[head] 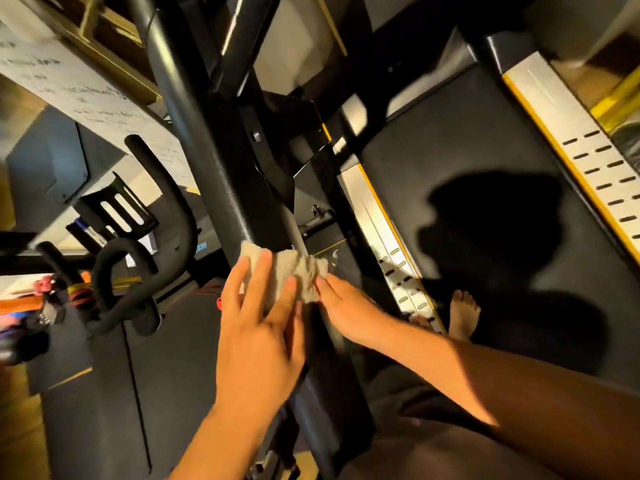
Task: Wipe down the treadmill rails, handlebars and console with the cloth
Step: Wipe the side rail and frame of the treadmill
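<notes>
A pale, crumpled cloth (300,270) is wrapped around the thick black treadmill upright (221,188), which runs from the top left down to the bottom middle. My left hand (258,327) lies flat over the cloth's left half with fingers spread, pressing it on the bar. On the cloth's right end, my right hand (346,303) pinches the fabric behind the bar. The black treadmill belt (478,161) lies to the right, flanked by silver side rails (575,133) with yellow edging.
A curved black handlebar (173,202) of another machine stands on the left, with a slotted holder (116,206). A white sign with writing (69,81) hangs at upper left. My bare foot (464,313) rests by the near side rail (391,251). Dark floor mats (138,375) cover the lower left.
</notes>
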